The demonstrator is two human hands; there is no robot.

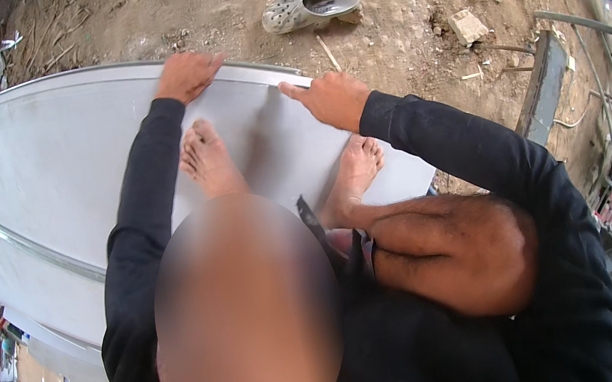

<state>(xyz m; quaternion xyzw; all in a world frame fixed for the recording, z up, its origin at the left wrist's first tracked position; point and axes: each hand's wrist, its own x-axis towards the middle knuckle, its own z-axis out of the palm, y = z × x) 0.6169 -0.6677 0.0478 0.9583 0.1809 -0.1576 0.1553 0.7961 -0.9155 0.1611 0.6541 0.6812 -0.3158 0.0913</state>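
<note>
A large pale grey-white panel (52, 146) lies flat, and my bare feet rest on it. Along its far edge runs a thin light metal strip (89, 72). My left hand (187, 75) is closed over this strip near its middle, fingers bent across the edge. Farther right, my right hand (335, 100) is closed at the strip's right end, with a finger lying along it. The undersides of both hands are hidden, so how the fingers sit below the edge cannot be seen.
Beyond the panel is bare dirt ground with a beige clog (311, 8) and a broken block (467, 27). A metal beam (542, 88) and bent rods stand at the right. A metal rail (24, 238) crosses the panel at left.
</note>
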